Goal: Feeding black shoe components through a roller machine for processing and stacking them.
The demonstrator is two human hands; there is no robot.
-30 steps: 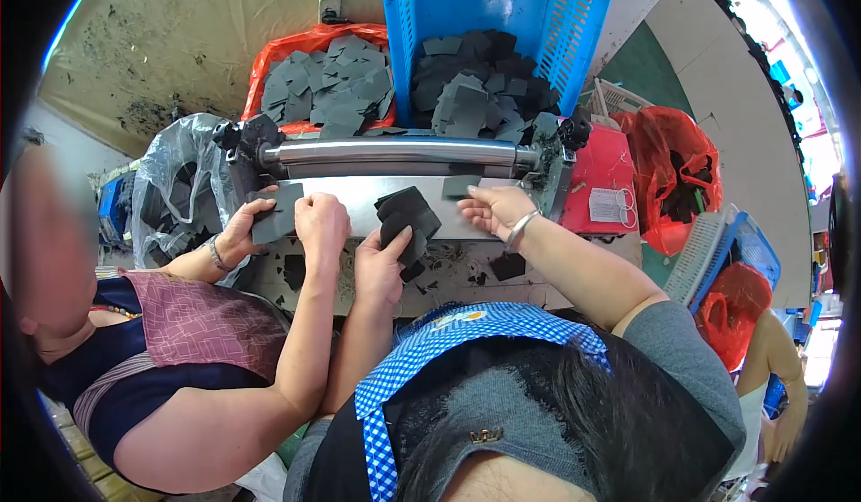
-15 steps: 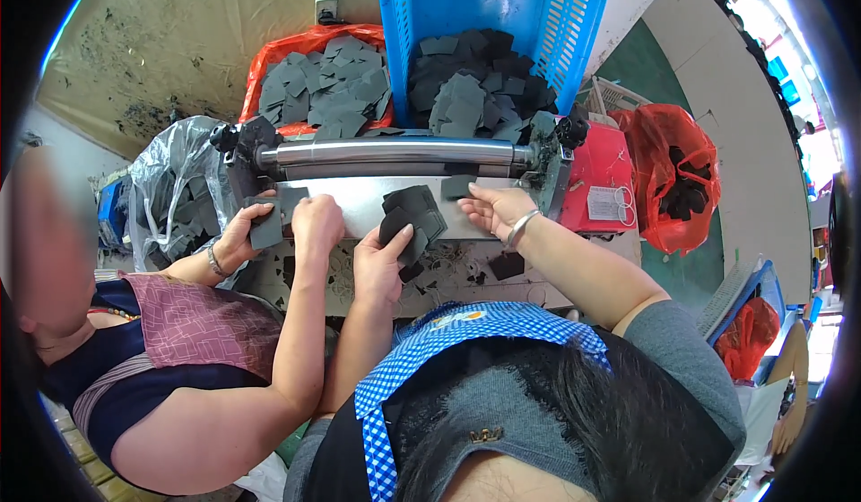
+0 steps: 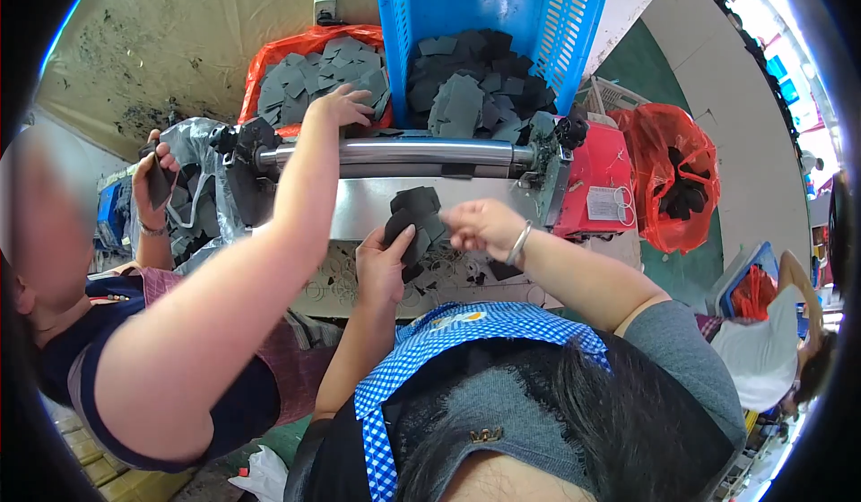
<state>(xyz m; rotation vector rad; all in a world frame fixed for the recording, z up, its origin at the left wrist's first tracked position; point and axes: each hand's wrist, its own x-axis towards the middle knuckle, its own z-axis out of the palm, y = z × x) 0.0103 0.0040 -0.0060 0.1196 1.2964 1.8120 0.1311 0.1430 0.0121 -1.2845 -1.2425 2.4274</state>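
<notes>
My left hand (image 3: pixel 381 264) grips a fanned stack of thin dark grey square sheets (image 3: pixel 415 204), thumb on top, above the front edge of a roller machine. At the stack's right edge, my right hand (image 3: pixel 489 228) has its fingers curled together in a pinch, slightly blurred; whether a sheet is between them I cannot make out. Behind both hands lies the machine's shiny metal roller (image 3: pixel 395 152) over a flat metal plate (image 3: pixel 359 204). A single dark square sheet (image 3: pixel 457 171) lies at the roller's front side, toward its right end.
On the left, a co-worker's arm (image 3: pixel 300 197) crosses the machine toward a red bag (image 3: pixel 260 62) of grey squares; their other hand (image 3: pixel 152 174) holds dark pieces. A blue crate (image 3: pixel 484 0) with dark squares stands behind. A red bag (image 3: pixel 691 134) hangs right.
My right hand has let go of a square at the roller and come back toward the stack. The co-worker's arm has reached forward over the machine, and their other hand has moved left.
</notes>
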